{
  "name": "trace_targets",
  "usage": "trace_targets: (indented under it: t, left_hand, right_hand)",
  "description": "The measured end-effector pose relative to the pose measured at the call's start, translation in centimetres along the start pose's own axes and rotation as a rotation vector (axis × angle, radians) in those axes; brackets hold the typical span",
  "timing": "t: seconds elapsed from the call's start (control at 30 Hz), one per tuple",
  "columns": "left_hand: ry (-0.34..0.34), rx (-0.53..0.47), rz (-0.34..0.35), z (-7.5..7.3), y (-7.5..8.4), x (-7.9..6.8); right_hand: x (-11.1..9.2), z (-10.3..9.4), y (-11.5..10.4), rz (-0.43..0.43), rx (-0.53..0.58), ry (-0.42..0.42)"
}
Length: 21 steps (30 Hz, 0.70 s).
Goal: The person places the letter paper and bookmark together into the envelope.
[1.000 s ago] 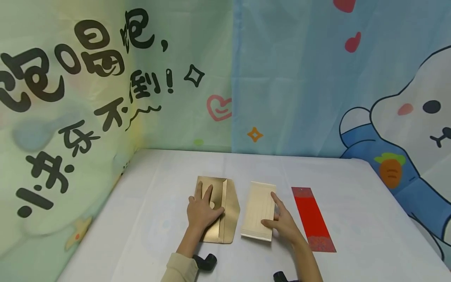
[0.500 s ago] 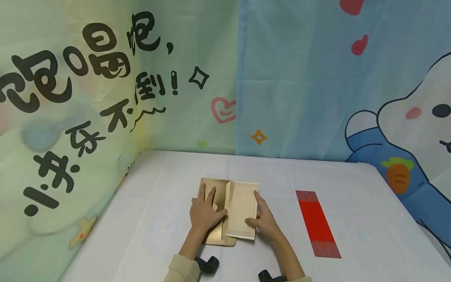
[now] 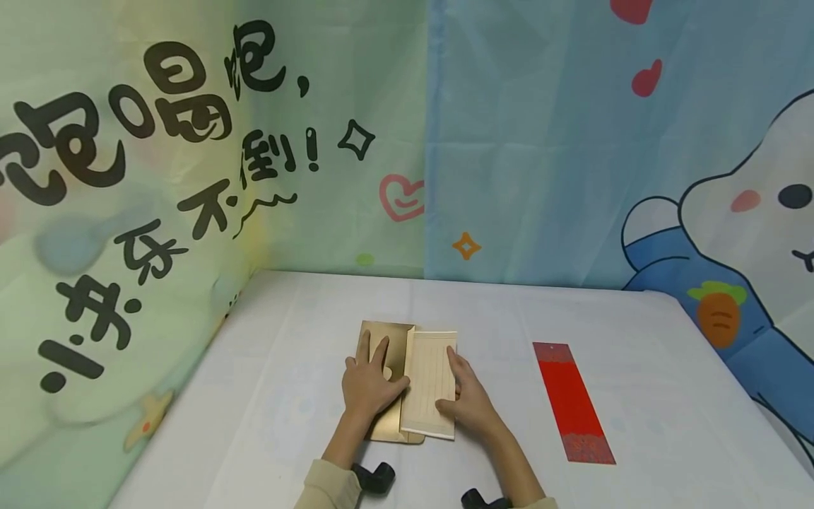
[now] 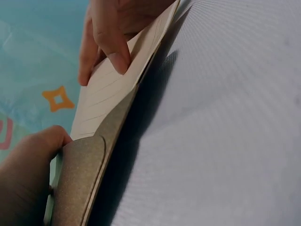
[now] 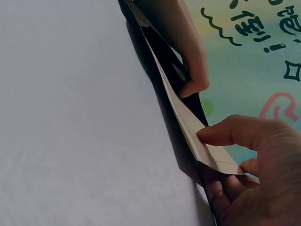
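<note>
In the head view my left hand rests flat on a gold envelope, fingers spread and the thumb at the edge of its mouth. The left wrist view has that thumb right at the rim of the mouth. A folded sheet of cream lined paper overlaps the envelope's right part, its left edge at the mouth. My right hand pinches the paper's right edge, with the thumb and forefinger on top and other fingers below, as the right wrist view shows. Most of the envelope's flap is hidden under the paper.
A red strip with patterned ends lies to the right on the white table. Printed cloth walls stand behind and at the left. A black wrist mount sits at each wrist.
My right hand has brought the folded paper leftward from the bare table onto the envelope's flap, up to the mouth. My left hand stays on the envelope. The head view has shifted slightly.
</note>
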<state>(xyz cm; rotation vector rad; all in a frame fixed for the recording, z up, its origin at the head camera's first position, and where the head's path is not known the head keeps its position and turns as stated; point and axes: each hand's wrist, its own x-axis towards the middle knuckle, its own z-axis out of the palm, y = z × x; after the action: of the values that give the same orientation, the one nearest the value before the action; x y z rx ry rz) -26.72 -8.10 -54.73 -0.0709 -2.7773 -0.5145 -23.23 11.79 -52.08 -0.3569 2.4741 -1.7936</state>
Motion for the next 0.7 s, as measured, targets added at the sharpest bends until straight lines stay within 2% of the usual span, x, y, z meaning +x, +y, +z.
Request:
trace_targets:
  t: [0.07,0.13,0.27,0.4,0.7]
  left_hand:
    - [0.005,-0.004,0.001,0.0,0.0,0.0]
    - [0.01,-0.004,0.003,0.0,0.0,0.0]
    - [0.015,0.003,0.009,-0.1,0.1,-0.1]
    - [0.009,0.008,0.005,-0.1,0.1,-0.1]
    - [-0.005,0.016,-0.006,-0.1,0.2,-0.1]
  right_hand:
    - [-0.3,0.0,-1.1,-0.008,-0.022,-0.006]
    - [-0.6,0.0,-2.1,-0.02,0.004,-0.018]
    - [-0.1,0.4,-0.5,-0.043,0.017,-0.015]
    - [0.5,1.0,1.1,-0.051,-0.054,-0.01]
    - [0.9,2.1,1.3,-0.12,-0.231,-0.007]
